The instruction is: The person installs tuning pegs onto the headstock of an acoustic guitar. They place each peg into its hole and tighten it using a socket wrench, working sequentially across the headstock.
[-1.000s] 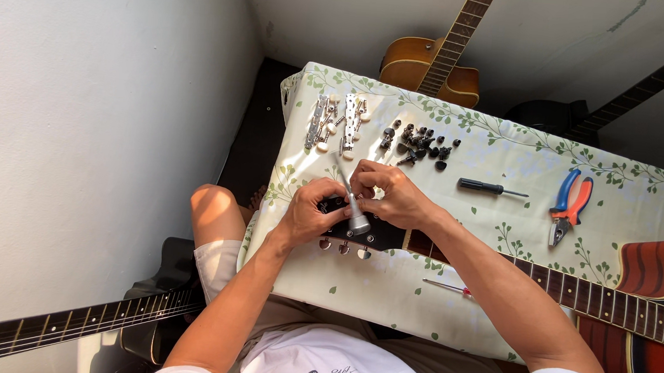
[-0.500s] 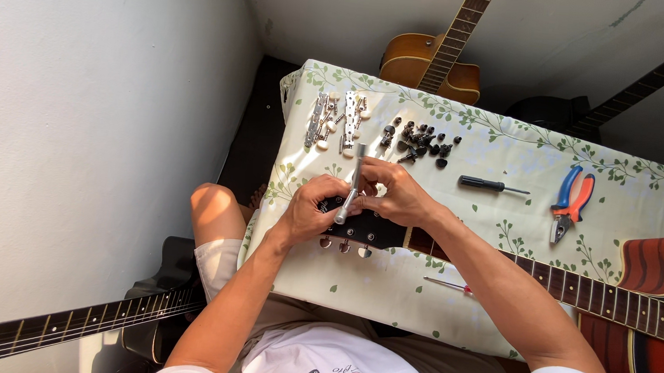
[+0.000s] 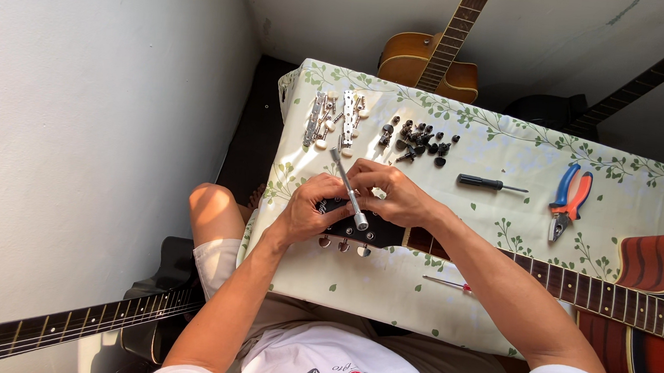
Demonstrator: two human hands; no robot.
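Both hands meet over the guitar headstock [image 3: 368, 229], which lies near the tabletop's [image 3: 505, 156] front edge towards its left end; the neck runs off to the right to the red body at the right edge. The right hand [image 3: 394, 195] pinches a slim metal socket wrench [image 3: 347, 187]; half a second ago the tool stood steeper, and now it lies slanted, its socket end low on the headstock and its tip aimed at the back-left corner, which suggests a turn of a tuner nut. The left hand [image 3: 307, 208] is clenched around the headstock's end, steadying it; loose tuner parts [image 3: 421, 138] sit along the back edge, a screwdriver [image 3: 488, 183] and pliers [image 3: 569, 199] to the right.
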